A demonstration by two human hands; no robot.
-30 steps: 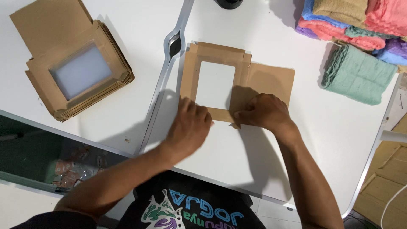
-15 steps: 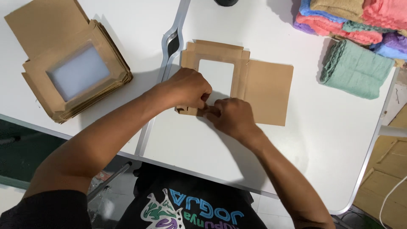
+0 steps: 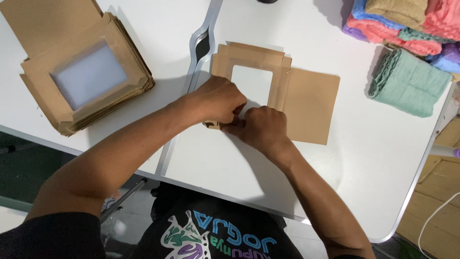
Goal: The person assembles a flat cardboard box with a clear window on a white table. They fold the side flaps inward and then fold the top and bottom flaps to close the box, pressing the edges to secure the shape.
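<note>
Closing in together now, both hands meet at the lower left corner of the flat cardboard box blank in the middle of the frame. A second ago they lay spread along its near edge; since then the left hand has slid right and curled up, and the right hand has drawn in against it. Fingers of both are bent tight, pinching a small flap at that corner, so the work looks to have gone from pressing flat to folding an edge. The blank lies on the white worktop, its window panel uncovered.

Containers: at upper left a stack of unfolded window boxes, flat and holding nothing. At upper right, folded cloths sit loose, in no box.
</note>
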